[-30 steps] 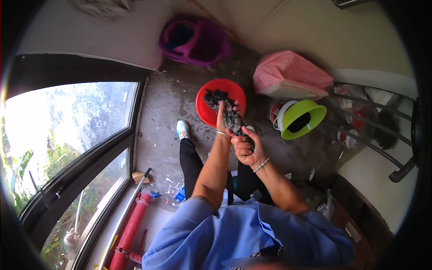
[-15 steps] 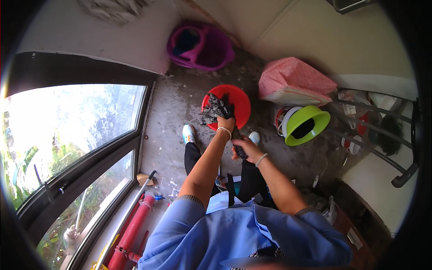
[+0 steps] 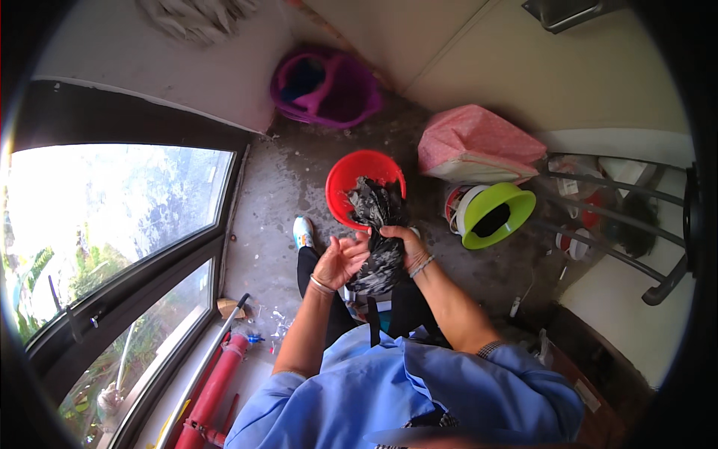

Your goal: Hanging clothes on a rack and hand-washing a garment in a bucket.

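Observation:
A bunched, dark grey, wet-looking cloth (image 3: 375, 273) hangs between my hands, its far end reaching over the red bucket (image 3: 338, 173). My right hand (image 3: 406, 245) is closed around the middle of the cloth, thumb across it. My left hand (image 3: 342, 260) lies palm up against the cloth's left side, fingers spread and not wrapped round it. The near part of the cloth spreads out below my hands, in front of my legs. The cloth's far part hides much of the bucket's inside.
A purple mop bucket (image 3: 365, 101) stands at the far wall. To the right are a pink dotted bag (image 3: 479, 142), a lime-green-rimmed bucket (image 3: 520, 198) and a dark metal rack (image 3: 621, 187). Red pipes (image 3: 213, 389) run below the window (image 3: 127, 187) on the left.
My left hand has let go of the cloth and opened, palm up. My right hand has moved up to its middle. The cloth has loosened and spread toward me.

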A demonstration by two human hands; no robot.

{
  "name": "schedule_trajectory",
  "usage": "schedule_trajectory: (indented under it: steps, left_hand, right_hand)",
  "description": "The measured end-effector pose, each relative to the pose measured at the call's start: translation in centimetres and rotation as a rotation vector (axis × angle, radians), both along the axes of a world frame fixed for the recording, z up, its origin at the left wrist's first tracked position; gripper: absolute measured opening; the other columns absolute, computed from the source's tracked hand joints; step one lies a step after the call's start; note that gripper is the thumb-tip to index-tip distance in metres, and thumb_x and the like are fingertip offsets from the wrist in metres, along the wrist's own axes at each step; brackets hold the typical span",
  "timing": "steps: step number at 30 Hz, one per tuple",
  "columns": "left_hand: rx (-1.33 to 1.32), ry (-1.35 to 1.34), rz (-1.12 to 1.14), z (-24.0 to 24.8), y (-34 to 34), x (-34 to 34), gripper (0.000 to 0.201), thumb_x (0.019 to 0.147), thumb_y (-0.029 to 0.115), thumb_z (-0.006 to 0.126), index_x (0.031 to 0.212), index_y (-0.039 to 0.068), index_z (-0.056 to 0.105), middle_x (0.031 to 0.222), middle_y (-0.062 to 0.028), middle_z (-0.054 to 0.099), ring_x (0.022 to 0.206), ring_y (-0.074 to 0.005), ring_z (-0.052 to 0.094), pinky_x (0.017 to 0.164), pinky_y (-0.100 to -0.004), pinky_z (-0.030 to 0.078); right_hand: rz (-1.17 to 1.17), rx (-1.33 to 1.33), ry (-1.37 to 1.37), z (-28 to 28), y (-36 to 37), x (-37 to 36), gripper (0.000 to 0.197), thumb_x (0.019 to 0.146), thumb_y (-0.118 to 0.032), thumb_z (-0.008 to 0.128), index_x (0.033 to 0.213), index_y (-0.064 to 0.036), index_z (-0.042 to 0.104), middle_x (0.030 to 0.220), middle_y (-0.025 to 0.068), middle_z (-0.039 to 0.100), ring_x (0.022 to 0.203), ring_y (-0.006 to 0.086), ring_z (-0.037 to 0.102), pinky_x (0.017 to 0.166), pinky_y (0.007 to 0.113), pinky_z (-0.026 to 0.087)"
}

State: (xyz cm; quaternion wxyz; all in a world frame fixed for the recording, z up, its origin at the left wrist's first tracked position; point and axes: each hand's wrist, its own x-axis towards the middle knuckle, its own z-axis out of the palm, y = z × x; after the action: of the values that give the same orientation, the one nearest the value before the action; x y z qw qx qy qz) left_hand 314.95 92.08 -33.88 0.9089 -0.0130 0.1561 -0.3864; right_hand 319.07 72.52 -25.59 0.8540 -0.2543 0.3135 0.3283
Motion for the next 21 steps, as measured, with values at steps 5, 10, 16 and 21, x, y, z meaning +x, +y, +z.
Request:
schedule_trajectory:
  steps: [5, 10, 16, 21]
  left_hand:
    - [-0.066, 0.063, -0.027, -1.8, -5.9, -0.2, 0.087, 0.065, 0.071, 0.049, 0.115, 0.001, 0.049, 0.107, -0.0194, 0.058, 0.097, -0.0279, 0.057, 0.088, -0.0377, 0.045]
    - [0.169, 0.391, 0.338, -1.2, -11.3, 5.1, 0.077, 0.071, 0.069, 0.047, 0.118, 0.008, 0.049, 0.105, -0.0160, 0.059, 0.080, -0.0309, 0.060, 0.077, -0.0385, 0.051]
    - [1.395, -0.621, 0.060, -7.9, -6.6, 9.8, 0.033, 0.072, 0.020, 0.065, 0.099, 0.002, 0.062, 0.092, -0.0121, 0.065, 0.079, -0.0232, 0.061, 0.077, -0.0337, 0.048]
    - [1.903, -0.616, -0.799, -2.9, -8.3, 13.0, 0.054, 0.066, 0.020, 0.068, 0.116, 0.008, 0.054, 0.111, -0.0212, 0.056, 0.104, -0.0287, 0.055, 0.086, -0.0374, 0.045]
  right_hand:
    - [-0.272, 0.719, 0.129, 1.2, 0.2, -1.5, 0.023, 0.076, -0.020, 0.061, 0.082, -0.0075, 0.043, 0.067, 0.0015, 0.051, 0.070, 0.0174, 0.055, 0.075, 0.028, 0.045]
    - [-0.371, 1.011, 0.055, 3.4, -0.7, -2.7, 0.029, 0.083, -0.029, 0.059, 0.080, -0.0086, 0.040, 0.058, -0.0032, 0.042, 0.056, 0.0069, 0.042, 0.058, 0.022, 0.036]
    - [0.383, -0.605, -0.216, -0.3, 0.7, -1.1, 0.033, 0.076, -0.023, 0.068, 0.095, -0.0011, 0.051, 0.070, 0.0037, 0.057, 0.057, 0.0143, 0.054, 0.057, 0.027, 0.045]
    - [1.040, -1.351, -0.488, -3.1, 1.5, 0.5, 0.074, 0.078, -0.018, 0.056, 0.132, 0.0009, 0.010, 0.081, 0.0288, 0.059, 0.076, 0.0425, 0.059, 0.067, 0.049, 0.046]
